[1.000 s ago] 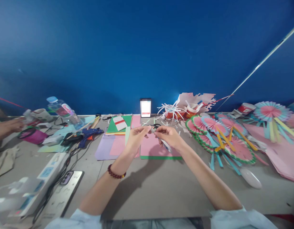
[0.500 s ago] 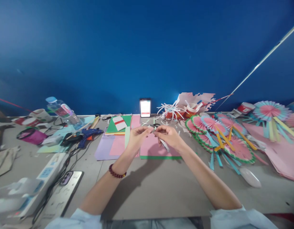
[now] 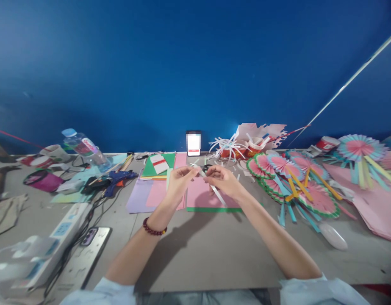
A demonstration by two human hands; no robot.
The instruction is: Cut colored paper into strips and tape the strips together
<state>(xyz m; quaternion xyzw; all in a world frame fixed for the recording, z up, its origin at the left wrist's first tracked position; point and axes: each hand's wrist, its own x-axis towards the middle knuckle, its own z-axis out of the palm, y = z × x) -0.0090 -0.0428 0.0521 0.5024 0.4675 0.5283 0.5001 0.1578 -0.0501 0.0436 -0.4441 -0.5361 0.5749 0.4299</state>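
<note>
A narrow white paper strip (image 3: 219, 197) runs between my hands and hangs down below the right one. My left hand (image 3: 180, 181) is pinched, thumb against forefinger, at the strip's upper end. Bent fingers of my right hand (image 3: 226, 179) grip the strip a little farther along. Both hands are above a pink sheet (image 3: 197, 199) with a green edge. Scissors (image 3: 207, 167) with dark handles lie just behind the fingertips, partly hidden.
Pink and green folded paper fans (image 3: 319, 199) lie at right, near a white spoon-like piece (image 3: 333, 236). Paper cups (image 3: 255, 148) stand behind. A lit phone (image 3: 193, 143) leans on the wall. Left are a glue gun (image 3: 117, 180), a bottle (image 3: 84, 146) and a power strip (image 3: 60, 237).
My left hand has shifted slightly left, away from the right hand. More of the white strip now shows, and its loose end hangs lower and farther right.
</note>
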